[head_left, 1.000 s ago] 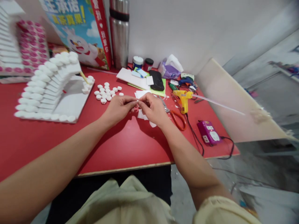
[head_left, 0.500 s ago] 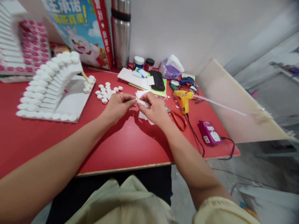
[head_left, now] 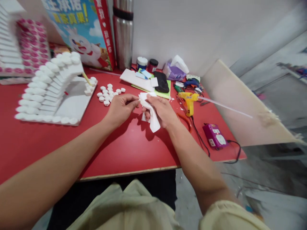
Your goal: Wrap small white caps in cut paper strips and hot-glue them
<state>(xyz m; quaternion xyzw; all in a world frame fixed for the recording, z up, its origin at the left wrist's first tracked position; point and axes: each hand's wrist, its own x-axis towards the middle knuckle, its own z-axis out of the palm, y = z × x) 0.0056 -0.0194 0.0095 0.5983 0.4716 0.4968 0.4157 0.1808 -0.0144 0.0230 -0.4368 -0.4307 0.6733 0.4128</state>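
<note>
My left hand (head_left: 121, 107) and my right hand (head_left: 163, 110) meet over the middle of the red table (head_left: 124, 150). Both pinch a white foam strip (head_left: 152, 115). The right hand grips its upper part, and the strip hangs down and toward me from under that palm. The left thumb and fingers pinch its top end. More white foam pieces (head_left: 144, 95) lie just behind the hands. Red-handled scissors (head_left: 185, 123) lie partly hidden under my right wrist.
A pile of small white round caps (head_left: 109, 93) lies left of the hands, beside a white stepped foam model (head_left: 51, 91). A yellow glue gun (head_left: 188, 101), a purple power strip (head_left: 214, 136), a steel flask (head_left: 122, 35), small jars (head_left: 146, 65) and a phone (head_left: 161, 82) stand behind and right.
The white strip has been lifted off the table and now hangs from my right hand. My right hand turned palm-down over it; my left hand stayed at its top end.
</note>
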